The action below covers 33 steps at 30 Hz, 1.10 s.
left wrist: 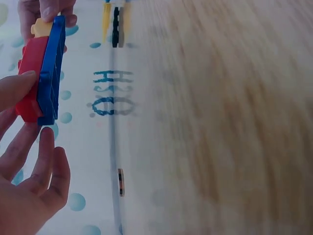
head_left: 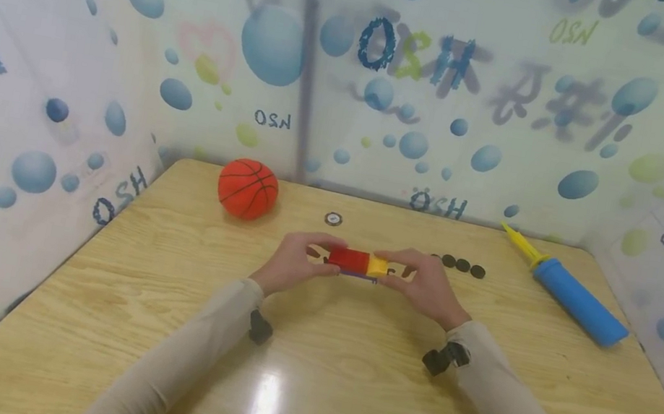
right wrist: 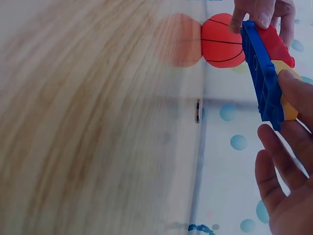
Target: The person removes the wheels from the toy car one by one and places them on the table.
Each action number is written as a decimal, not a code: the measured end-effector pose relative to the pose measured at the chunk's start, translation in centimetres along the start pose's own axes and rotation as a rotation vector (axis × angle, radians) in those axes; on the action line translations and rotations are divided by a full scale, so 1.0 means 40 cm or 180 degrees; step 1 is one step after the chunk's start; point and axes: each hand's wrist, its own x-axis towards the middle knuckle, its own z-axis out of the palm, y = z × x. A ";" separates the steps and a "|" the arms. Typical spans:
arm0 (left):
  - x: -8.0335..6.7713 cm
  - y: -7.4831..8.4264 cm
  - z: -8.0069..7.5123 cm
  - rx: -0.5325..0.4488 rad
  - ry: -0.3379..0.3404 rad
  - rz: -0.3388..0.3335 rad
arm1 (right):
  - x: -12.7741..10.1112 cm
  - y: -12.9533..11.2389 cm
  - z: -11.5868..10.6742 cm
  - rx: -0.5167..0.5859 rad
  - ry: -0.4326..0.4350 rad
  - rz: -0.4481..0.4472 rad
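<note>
Three dark discs point(head_left: 463, 265) lie behind the hands, an orange ball point(head_left: 247, 188) and a blue pump point(head_left: 580, 301) (yellow nozzle) farther out. Left hand point(head_left: 296, 263) and right hand point(head_left: 424, 285) pinch the block stack point(head_left: 357, 263) by its ends, above the table point(head_left: 343, 377)

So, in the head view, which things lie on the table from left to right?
Basketball → small round disc → block toy held by both hands → row of dark discs → blue pump.

Both forearms stretch forward, left hand point(head_left: 294, 264) and right hand point(head_left: 424, 285) with fingers curled.
</note>
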 end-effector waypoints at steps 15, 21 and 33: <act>0.064 -0.053 0.009 0.0272 -0.0020 -0.0249 | 0.054 0.052 0.014 -0.0139 -0.0342 0.0258; 0.098 -0.060 0.022 0.0296 -0.0076 -0.0517 | 0.081 0.055 0.030 -0.0426 -0.0385 0.0503; 0.112 -0.052 0.023 0.0441 -0.0121 -0.0780 | 0.095 0.058 0.047 -0.0527 -0.0481 0.0601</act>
